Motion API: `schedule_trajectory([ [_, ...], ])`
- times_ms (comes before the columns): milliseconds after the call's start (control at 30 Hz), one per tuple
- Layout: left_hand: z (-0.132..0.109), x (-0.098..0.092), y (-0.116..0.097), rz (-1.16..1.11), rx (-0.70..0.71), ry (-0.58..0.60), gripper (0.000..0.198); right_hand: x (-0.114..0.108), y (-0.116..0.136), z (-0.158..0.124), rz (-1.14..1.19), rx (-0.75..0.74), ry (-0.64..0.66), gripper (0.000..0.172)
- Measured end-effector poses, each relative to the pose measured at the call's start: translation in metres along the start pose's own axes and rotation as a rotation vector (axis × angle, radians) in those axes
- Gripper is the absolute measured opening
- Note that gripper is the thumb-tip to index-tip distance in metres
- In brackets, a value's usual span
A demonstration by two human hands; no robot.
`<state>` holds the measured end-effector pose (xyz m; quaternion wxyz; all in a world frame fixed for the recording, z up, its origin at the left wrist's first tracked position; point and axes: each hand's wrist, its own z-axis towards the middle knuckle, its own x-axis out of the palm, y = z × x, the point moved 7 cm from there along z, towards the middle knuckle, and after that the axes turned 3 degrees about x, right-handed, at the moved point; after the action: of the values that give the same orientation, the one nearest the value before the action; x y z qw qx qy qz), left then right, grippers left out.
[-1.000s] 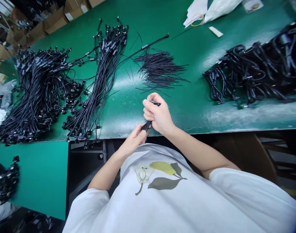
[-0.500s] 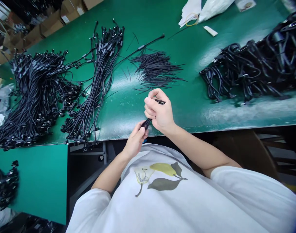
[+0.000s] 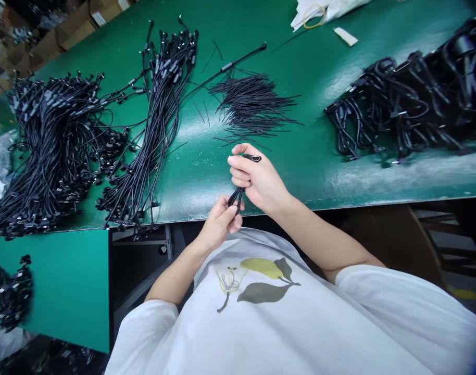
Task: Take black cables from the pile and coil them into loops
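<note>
A folded black cable [image 3: 237, 197] is held between my two hands, just over the front edge of the green table. My left hand [image 3: 219, 223] is closed round its lower loops, thumb on top. Higher up and to the right, my right hand [image 3: 257, 179] is closed on the upper part of the bundle. A black connector with a metal-edged socket sticks out above its curled fingers. Beyond my hands lies a loose pile of short black ties [image 3: 257, 104].
Long black cables [image 3: 155, 114] lie bunched left of the ties, with a bigger heap [image 3: 50, 151] farther left. Folded cable bundles [image 3: 410, 104] cover the table's right side. White bags [image 3: 327, 10] and a small white strip [image 3: 345, 36] lie at the back.
My right hand has turned slightly, and the connector shows more clearly. The cable loops between my hands have spread a little. The view has shifted slightly.
</note>
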<state>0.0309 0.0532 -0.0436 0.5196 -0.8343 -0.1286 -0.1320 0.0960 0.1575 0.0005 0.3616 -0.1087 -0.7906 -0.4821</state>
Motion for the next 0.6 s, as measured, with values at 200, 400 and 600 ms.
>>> schedule_trajectory([
  [200, 0.001, -0.002, 0.009, -0.036, 0.030, -0.025, 0.046, -0.009, -0.017, 0.003, 0.021, -0.074, -0.093, 0.041],
  [400, 0.011, -0.021, 0.013, 0.483, 0.173, -0.097, 0.040, -0.021, -0.037, -0.006, -0.090, -0.026, -0.038, 0.049],
  [600, 0.019, -0.009, 0.018, 0.765, 0.256, -0.071, 0.039, -0.029, -0.036, -0.014, -0.242, -0.047, 0.041, 0.048],
])
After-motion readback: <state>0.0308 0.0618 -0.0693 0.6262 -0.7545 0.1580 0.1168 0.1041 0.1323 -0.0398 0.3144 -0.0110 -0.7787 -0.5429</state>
